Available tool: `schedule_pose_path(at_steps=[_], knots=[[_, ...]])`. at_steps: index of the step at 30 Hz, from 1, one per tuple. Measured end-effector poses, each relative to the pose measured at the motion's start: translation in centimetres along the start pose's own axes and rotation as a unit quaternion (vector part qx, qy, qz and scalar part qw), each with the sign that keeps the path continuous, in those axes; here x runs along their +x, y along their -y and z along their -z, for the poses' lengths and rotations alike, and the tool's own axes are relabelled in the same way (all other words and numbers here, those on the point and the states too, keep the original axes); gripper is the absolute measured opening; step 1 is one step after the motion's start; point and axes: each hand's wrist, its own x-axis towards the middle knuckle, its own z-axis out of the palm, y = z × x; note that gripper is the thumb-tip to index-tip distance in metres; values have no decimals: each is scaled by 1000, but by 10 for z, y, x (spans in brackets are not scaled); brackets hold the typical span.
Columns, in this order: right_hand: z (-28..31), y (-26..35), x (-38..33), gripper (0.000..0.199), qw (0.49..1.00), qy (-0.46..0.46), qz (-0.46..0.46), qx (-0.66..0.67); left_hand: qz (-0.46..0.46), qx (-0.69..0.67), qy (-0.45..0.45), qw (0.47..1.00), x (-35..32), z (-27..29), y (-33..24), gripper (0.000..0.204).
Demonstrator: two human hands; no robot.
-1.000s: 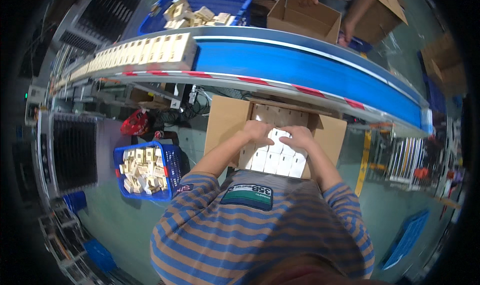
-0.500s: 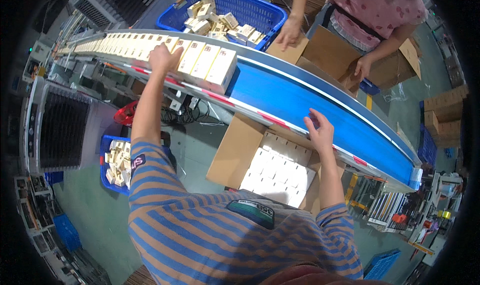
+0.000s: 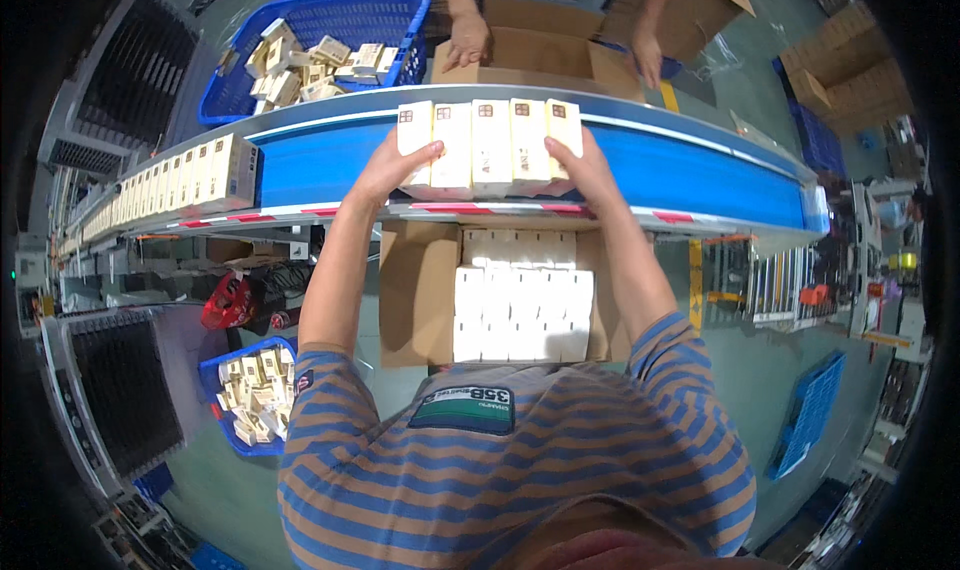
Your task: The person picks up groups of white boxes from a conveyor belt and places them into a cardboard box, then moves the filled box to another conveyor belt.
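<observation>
A row of several cream boxes (image 3: 490, 145) is squeezed between my two hands above the blue conveyor belt (image 3: 690, 165). My left hand (image 3: 385, 170) presses the row's left end and my right hand (image 3: 583, 165) presses its right end. Below the belt's near edge stands an open cardboard carton (image 3: 415, 295), packed with a layer of white boxes (image 3: 520, 310). More cream boxes (image 3: 175, 180) run in a line along the belt to the left.
Across the belt another person's hands (image 3: 465, 40) rest on an open cardboard carton (image 3: 520, 55). A blue crate (image 3: 385, 15) of loose boxes sits at far left, a smaller blue crate (image 3: 215, 375) by my left side. Metal racks stand at right.
My hands, spread apart on the belt half a second ago, have come together and clamped a row of boxes, now held over the belt's near edge.
</observation>
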Motion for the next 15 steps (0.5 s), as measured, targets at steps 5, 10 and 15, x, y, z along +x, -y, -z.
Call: schedule_pose_path(at_steps=[5,10,15], knots=[[48,52,-54,71,993,-75,81,-52,-132,53,-99,985,-31,-46,-21,68],[72,17,-166,81,981,-108,159,-4,-134,8,-156,979,-132,-111,2,71],[52,-68,-222,96,929,42,53,-365,-125,516,44,846,-176,-145,59,109]])
